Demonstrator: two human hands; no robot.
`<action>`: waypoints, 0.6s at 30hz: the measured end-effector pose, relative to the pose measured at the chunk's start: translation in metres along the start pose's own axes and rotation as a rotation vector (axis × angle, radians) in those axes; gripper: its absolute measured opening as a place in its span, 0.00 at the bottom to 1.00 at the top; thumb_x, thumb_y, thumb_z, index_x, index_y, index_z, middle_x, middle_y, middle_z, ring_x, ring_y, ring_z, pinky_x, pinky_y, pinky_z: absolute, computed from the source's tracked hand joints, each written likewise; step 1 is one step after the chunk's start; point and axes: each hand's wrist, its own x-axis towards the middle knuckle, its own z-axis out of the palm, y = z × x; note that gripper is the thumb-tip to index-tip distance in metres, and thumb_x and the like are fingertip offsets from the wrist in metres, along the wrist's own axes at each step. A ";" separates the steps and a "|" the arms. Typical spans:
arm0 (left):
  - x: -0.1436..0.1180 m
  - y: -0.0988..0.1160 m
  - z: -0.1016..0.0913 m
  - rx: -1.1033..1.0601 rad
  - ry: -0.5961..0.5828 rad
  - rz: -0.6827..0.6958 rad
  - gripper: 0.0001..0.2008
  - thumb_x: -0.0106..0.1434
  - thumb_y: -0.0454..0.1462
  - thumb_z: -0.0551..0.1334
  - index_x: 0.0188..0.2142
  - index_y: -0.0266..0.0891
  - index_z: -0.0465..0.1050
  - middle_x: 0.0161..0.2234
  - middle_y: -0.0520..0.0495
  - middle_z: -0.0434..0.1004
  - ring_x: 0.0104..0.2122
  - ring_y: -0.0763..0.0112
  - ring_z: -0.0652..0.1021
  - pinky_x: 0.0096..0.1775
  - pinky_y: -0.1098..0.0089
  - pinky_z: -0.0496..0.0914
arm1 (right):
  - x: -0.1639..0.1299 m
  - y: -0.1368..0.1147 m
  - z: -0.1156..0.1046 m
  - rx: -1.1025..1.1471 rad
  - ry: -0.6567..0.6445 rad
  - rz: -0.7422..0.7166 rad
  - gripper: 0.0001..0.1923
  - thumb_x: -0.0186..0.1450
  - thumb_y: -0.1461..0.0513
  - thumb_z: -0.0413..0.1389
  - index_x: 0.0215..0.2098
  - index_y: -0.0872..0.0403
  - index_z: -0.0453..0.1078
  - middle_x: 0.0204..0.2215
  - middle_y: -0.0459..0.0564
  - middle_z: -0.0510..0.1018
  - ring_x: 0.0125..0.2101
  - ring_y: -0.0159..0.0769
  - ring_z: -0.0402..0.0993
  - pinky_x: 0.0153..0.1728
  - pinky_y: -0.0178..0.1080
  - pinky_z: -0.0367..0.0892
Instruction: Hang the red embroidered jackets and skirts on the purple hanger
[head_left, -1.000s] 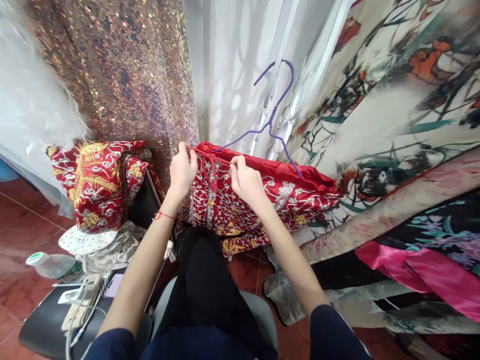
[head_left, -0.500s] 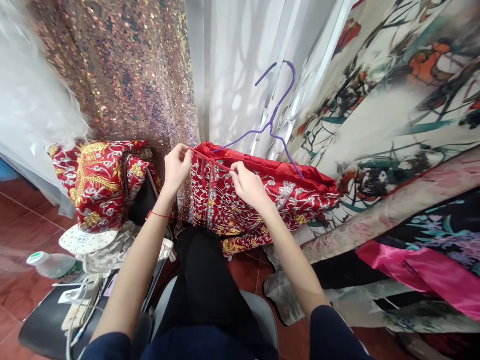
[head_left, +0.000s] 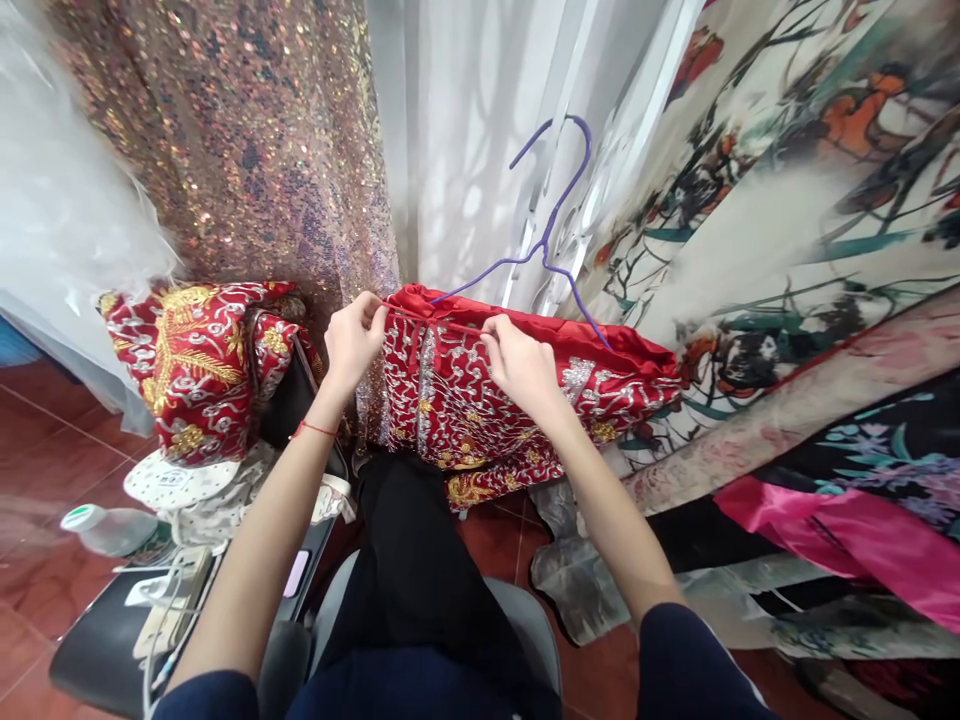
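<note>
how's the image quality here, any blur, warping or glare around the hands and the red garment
Head view: the left hand, right hand and red embroidered garment are sharp and evenly lit; the purple hanger is clear against the bright, washed-out white curtain; the floral fabric at the right edge looks stretched and soft; the sequin fabric sparkles with small glints; the floor tiles at far left are blurred.

Your left hand [head_left: 352, 340] hides its own fingertips behind the red embroidered garment [head_left: 480, 400]. At seven o'clock, the clear plastic bottle [head_left: 112, 530] is blurred; its label cannot be read.
</note>
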 end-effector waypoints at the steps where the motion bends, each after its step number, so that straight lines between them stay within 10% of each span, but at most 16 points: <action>1: -0.002 0.000 -0.003 0.059 0.004 0.030 0.08 0.65 0.41 0.59 0.33 0.40 0.73 0.28 0.49 0.76 0.28 0.69 0.74 0.32 0.70 0.64 | -0.002 0.001 -0.004 -0.001 -0.003 -0.031 0.13 0.75 0.57 0.43 0.45 0.52 0.68 0.37 0.52 0.82 0.30 0.39 0.76 0.26 0.36 0.54; 8: 0.002 0.009 -0.033 0.019 -0.155 0.492 0.22 0.63 0.36 0.57 0.57 0.44 0.69 0.56 0.40 0.71 0.58 0.58 0.71 0.59 0.55 0.67 | -0.035 0.034 -0.063 -0.061 0.082 -0.326 0.11 0.73 0.60 0.47 0.48 0.51 0.69 0.44 0.56 0.78 0.47 0.45 0.74 0.48 0.47 0.69; 18: 0.053 0.019 -0.015 0.128 -0.357 0.607 0.14 0.63 0.47 0.60 0.41 0.41 0.77 0.61 0.40 0.70 0.59 0.47 0.71 0.61 0.47 0.63 | -0.070 0.119 -0.121 -0.480 0.100 -0.175 0.19 0.71 0.46 0.49 0.38 0.48 0.74 0.46 0.61 0.76 0.44 0.52 0.70 0.44 0.52 0.65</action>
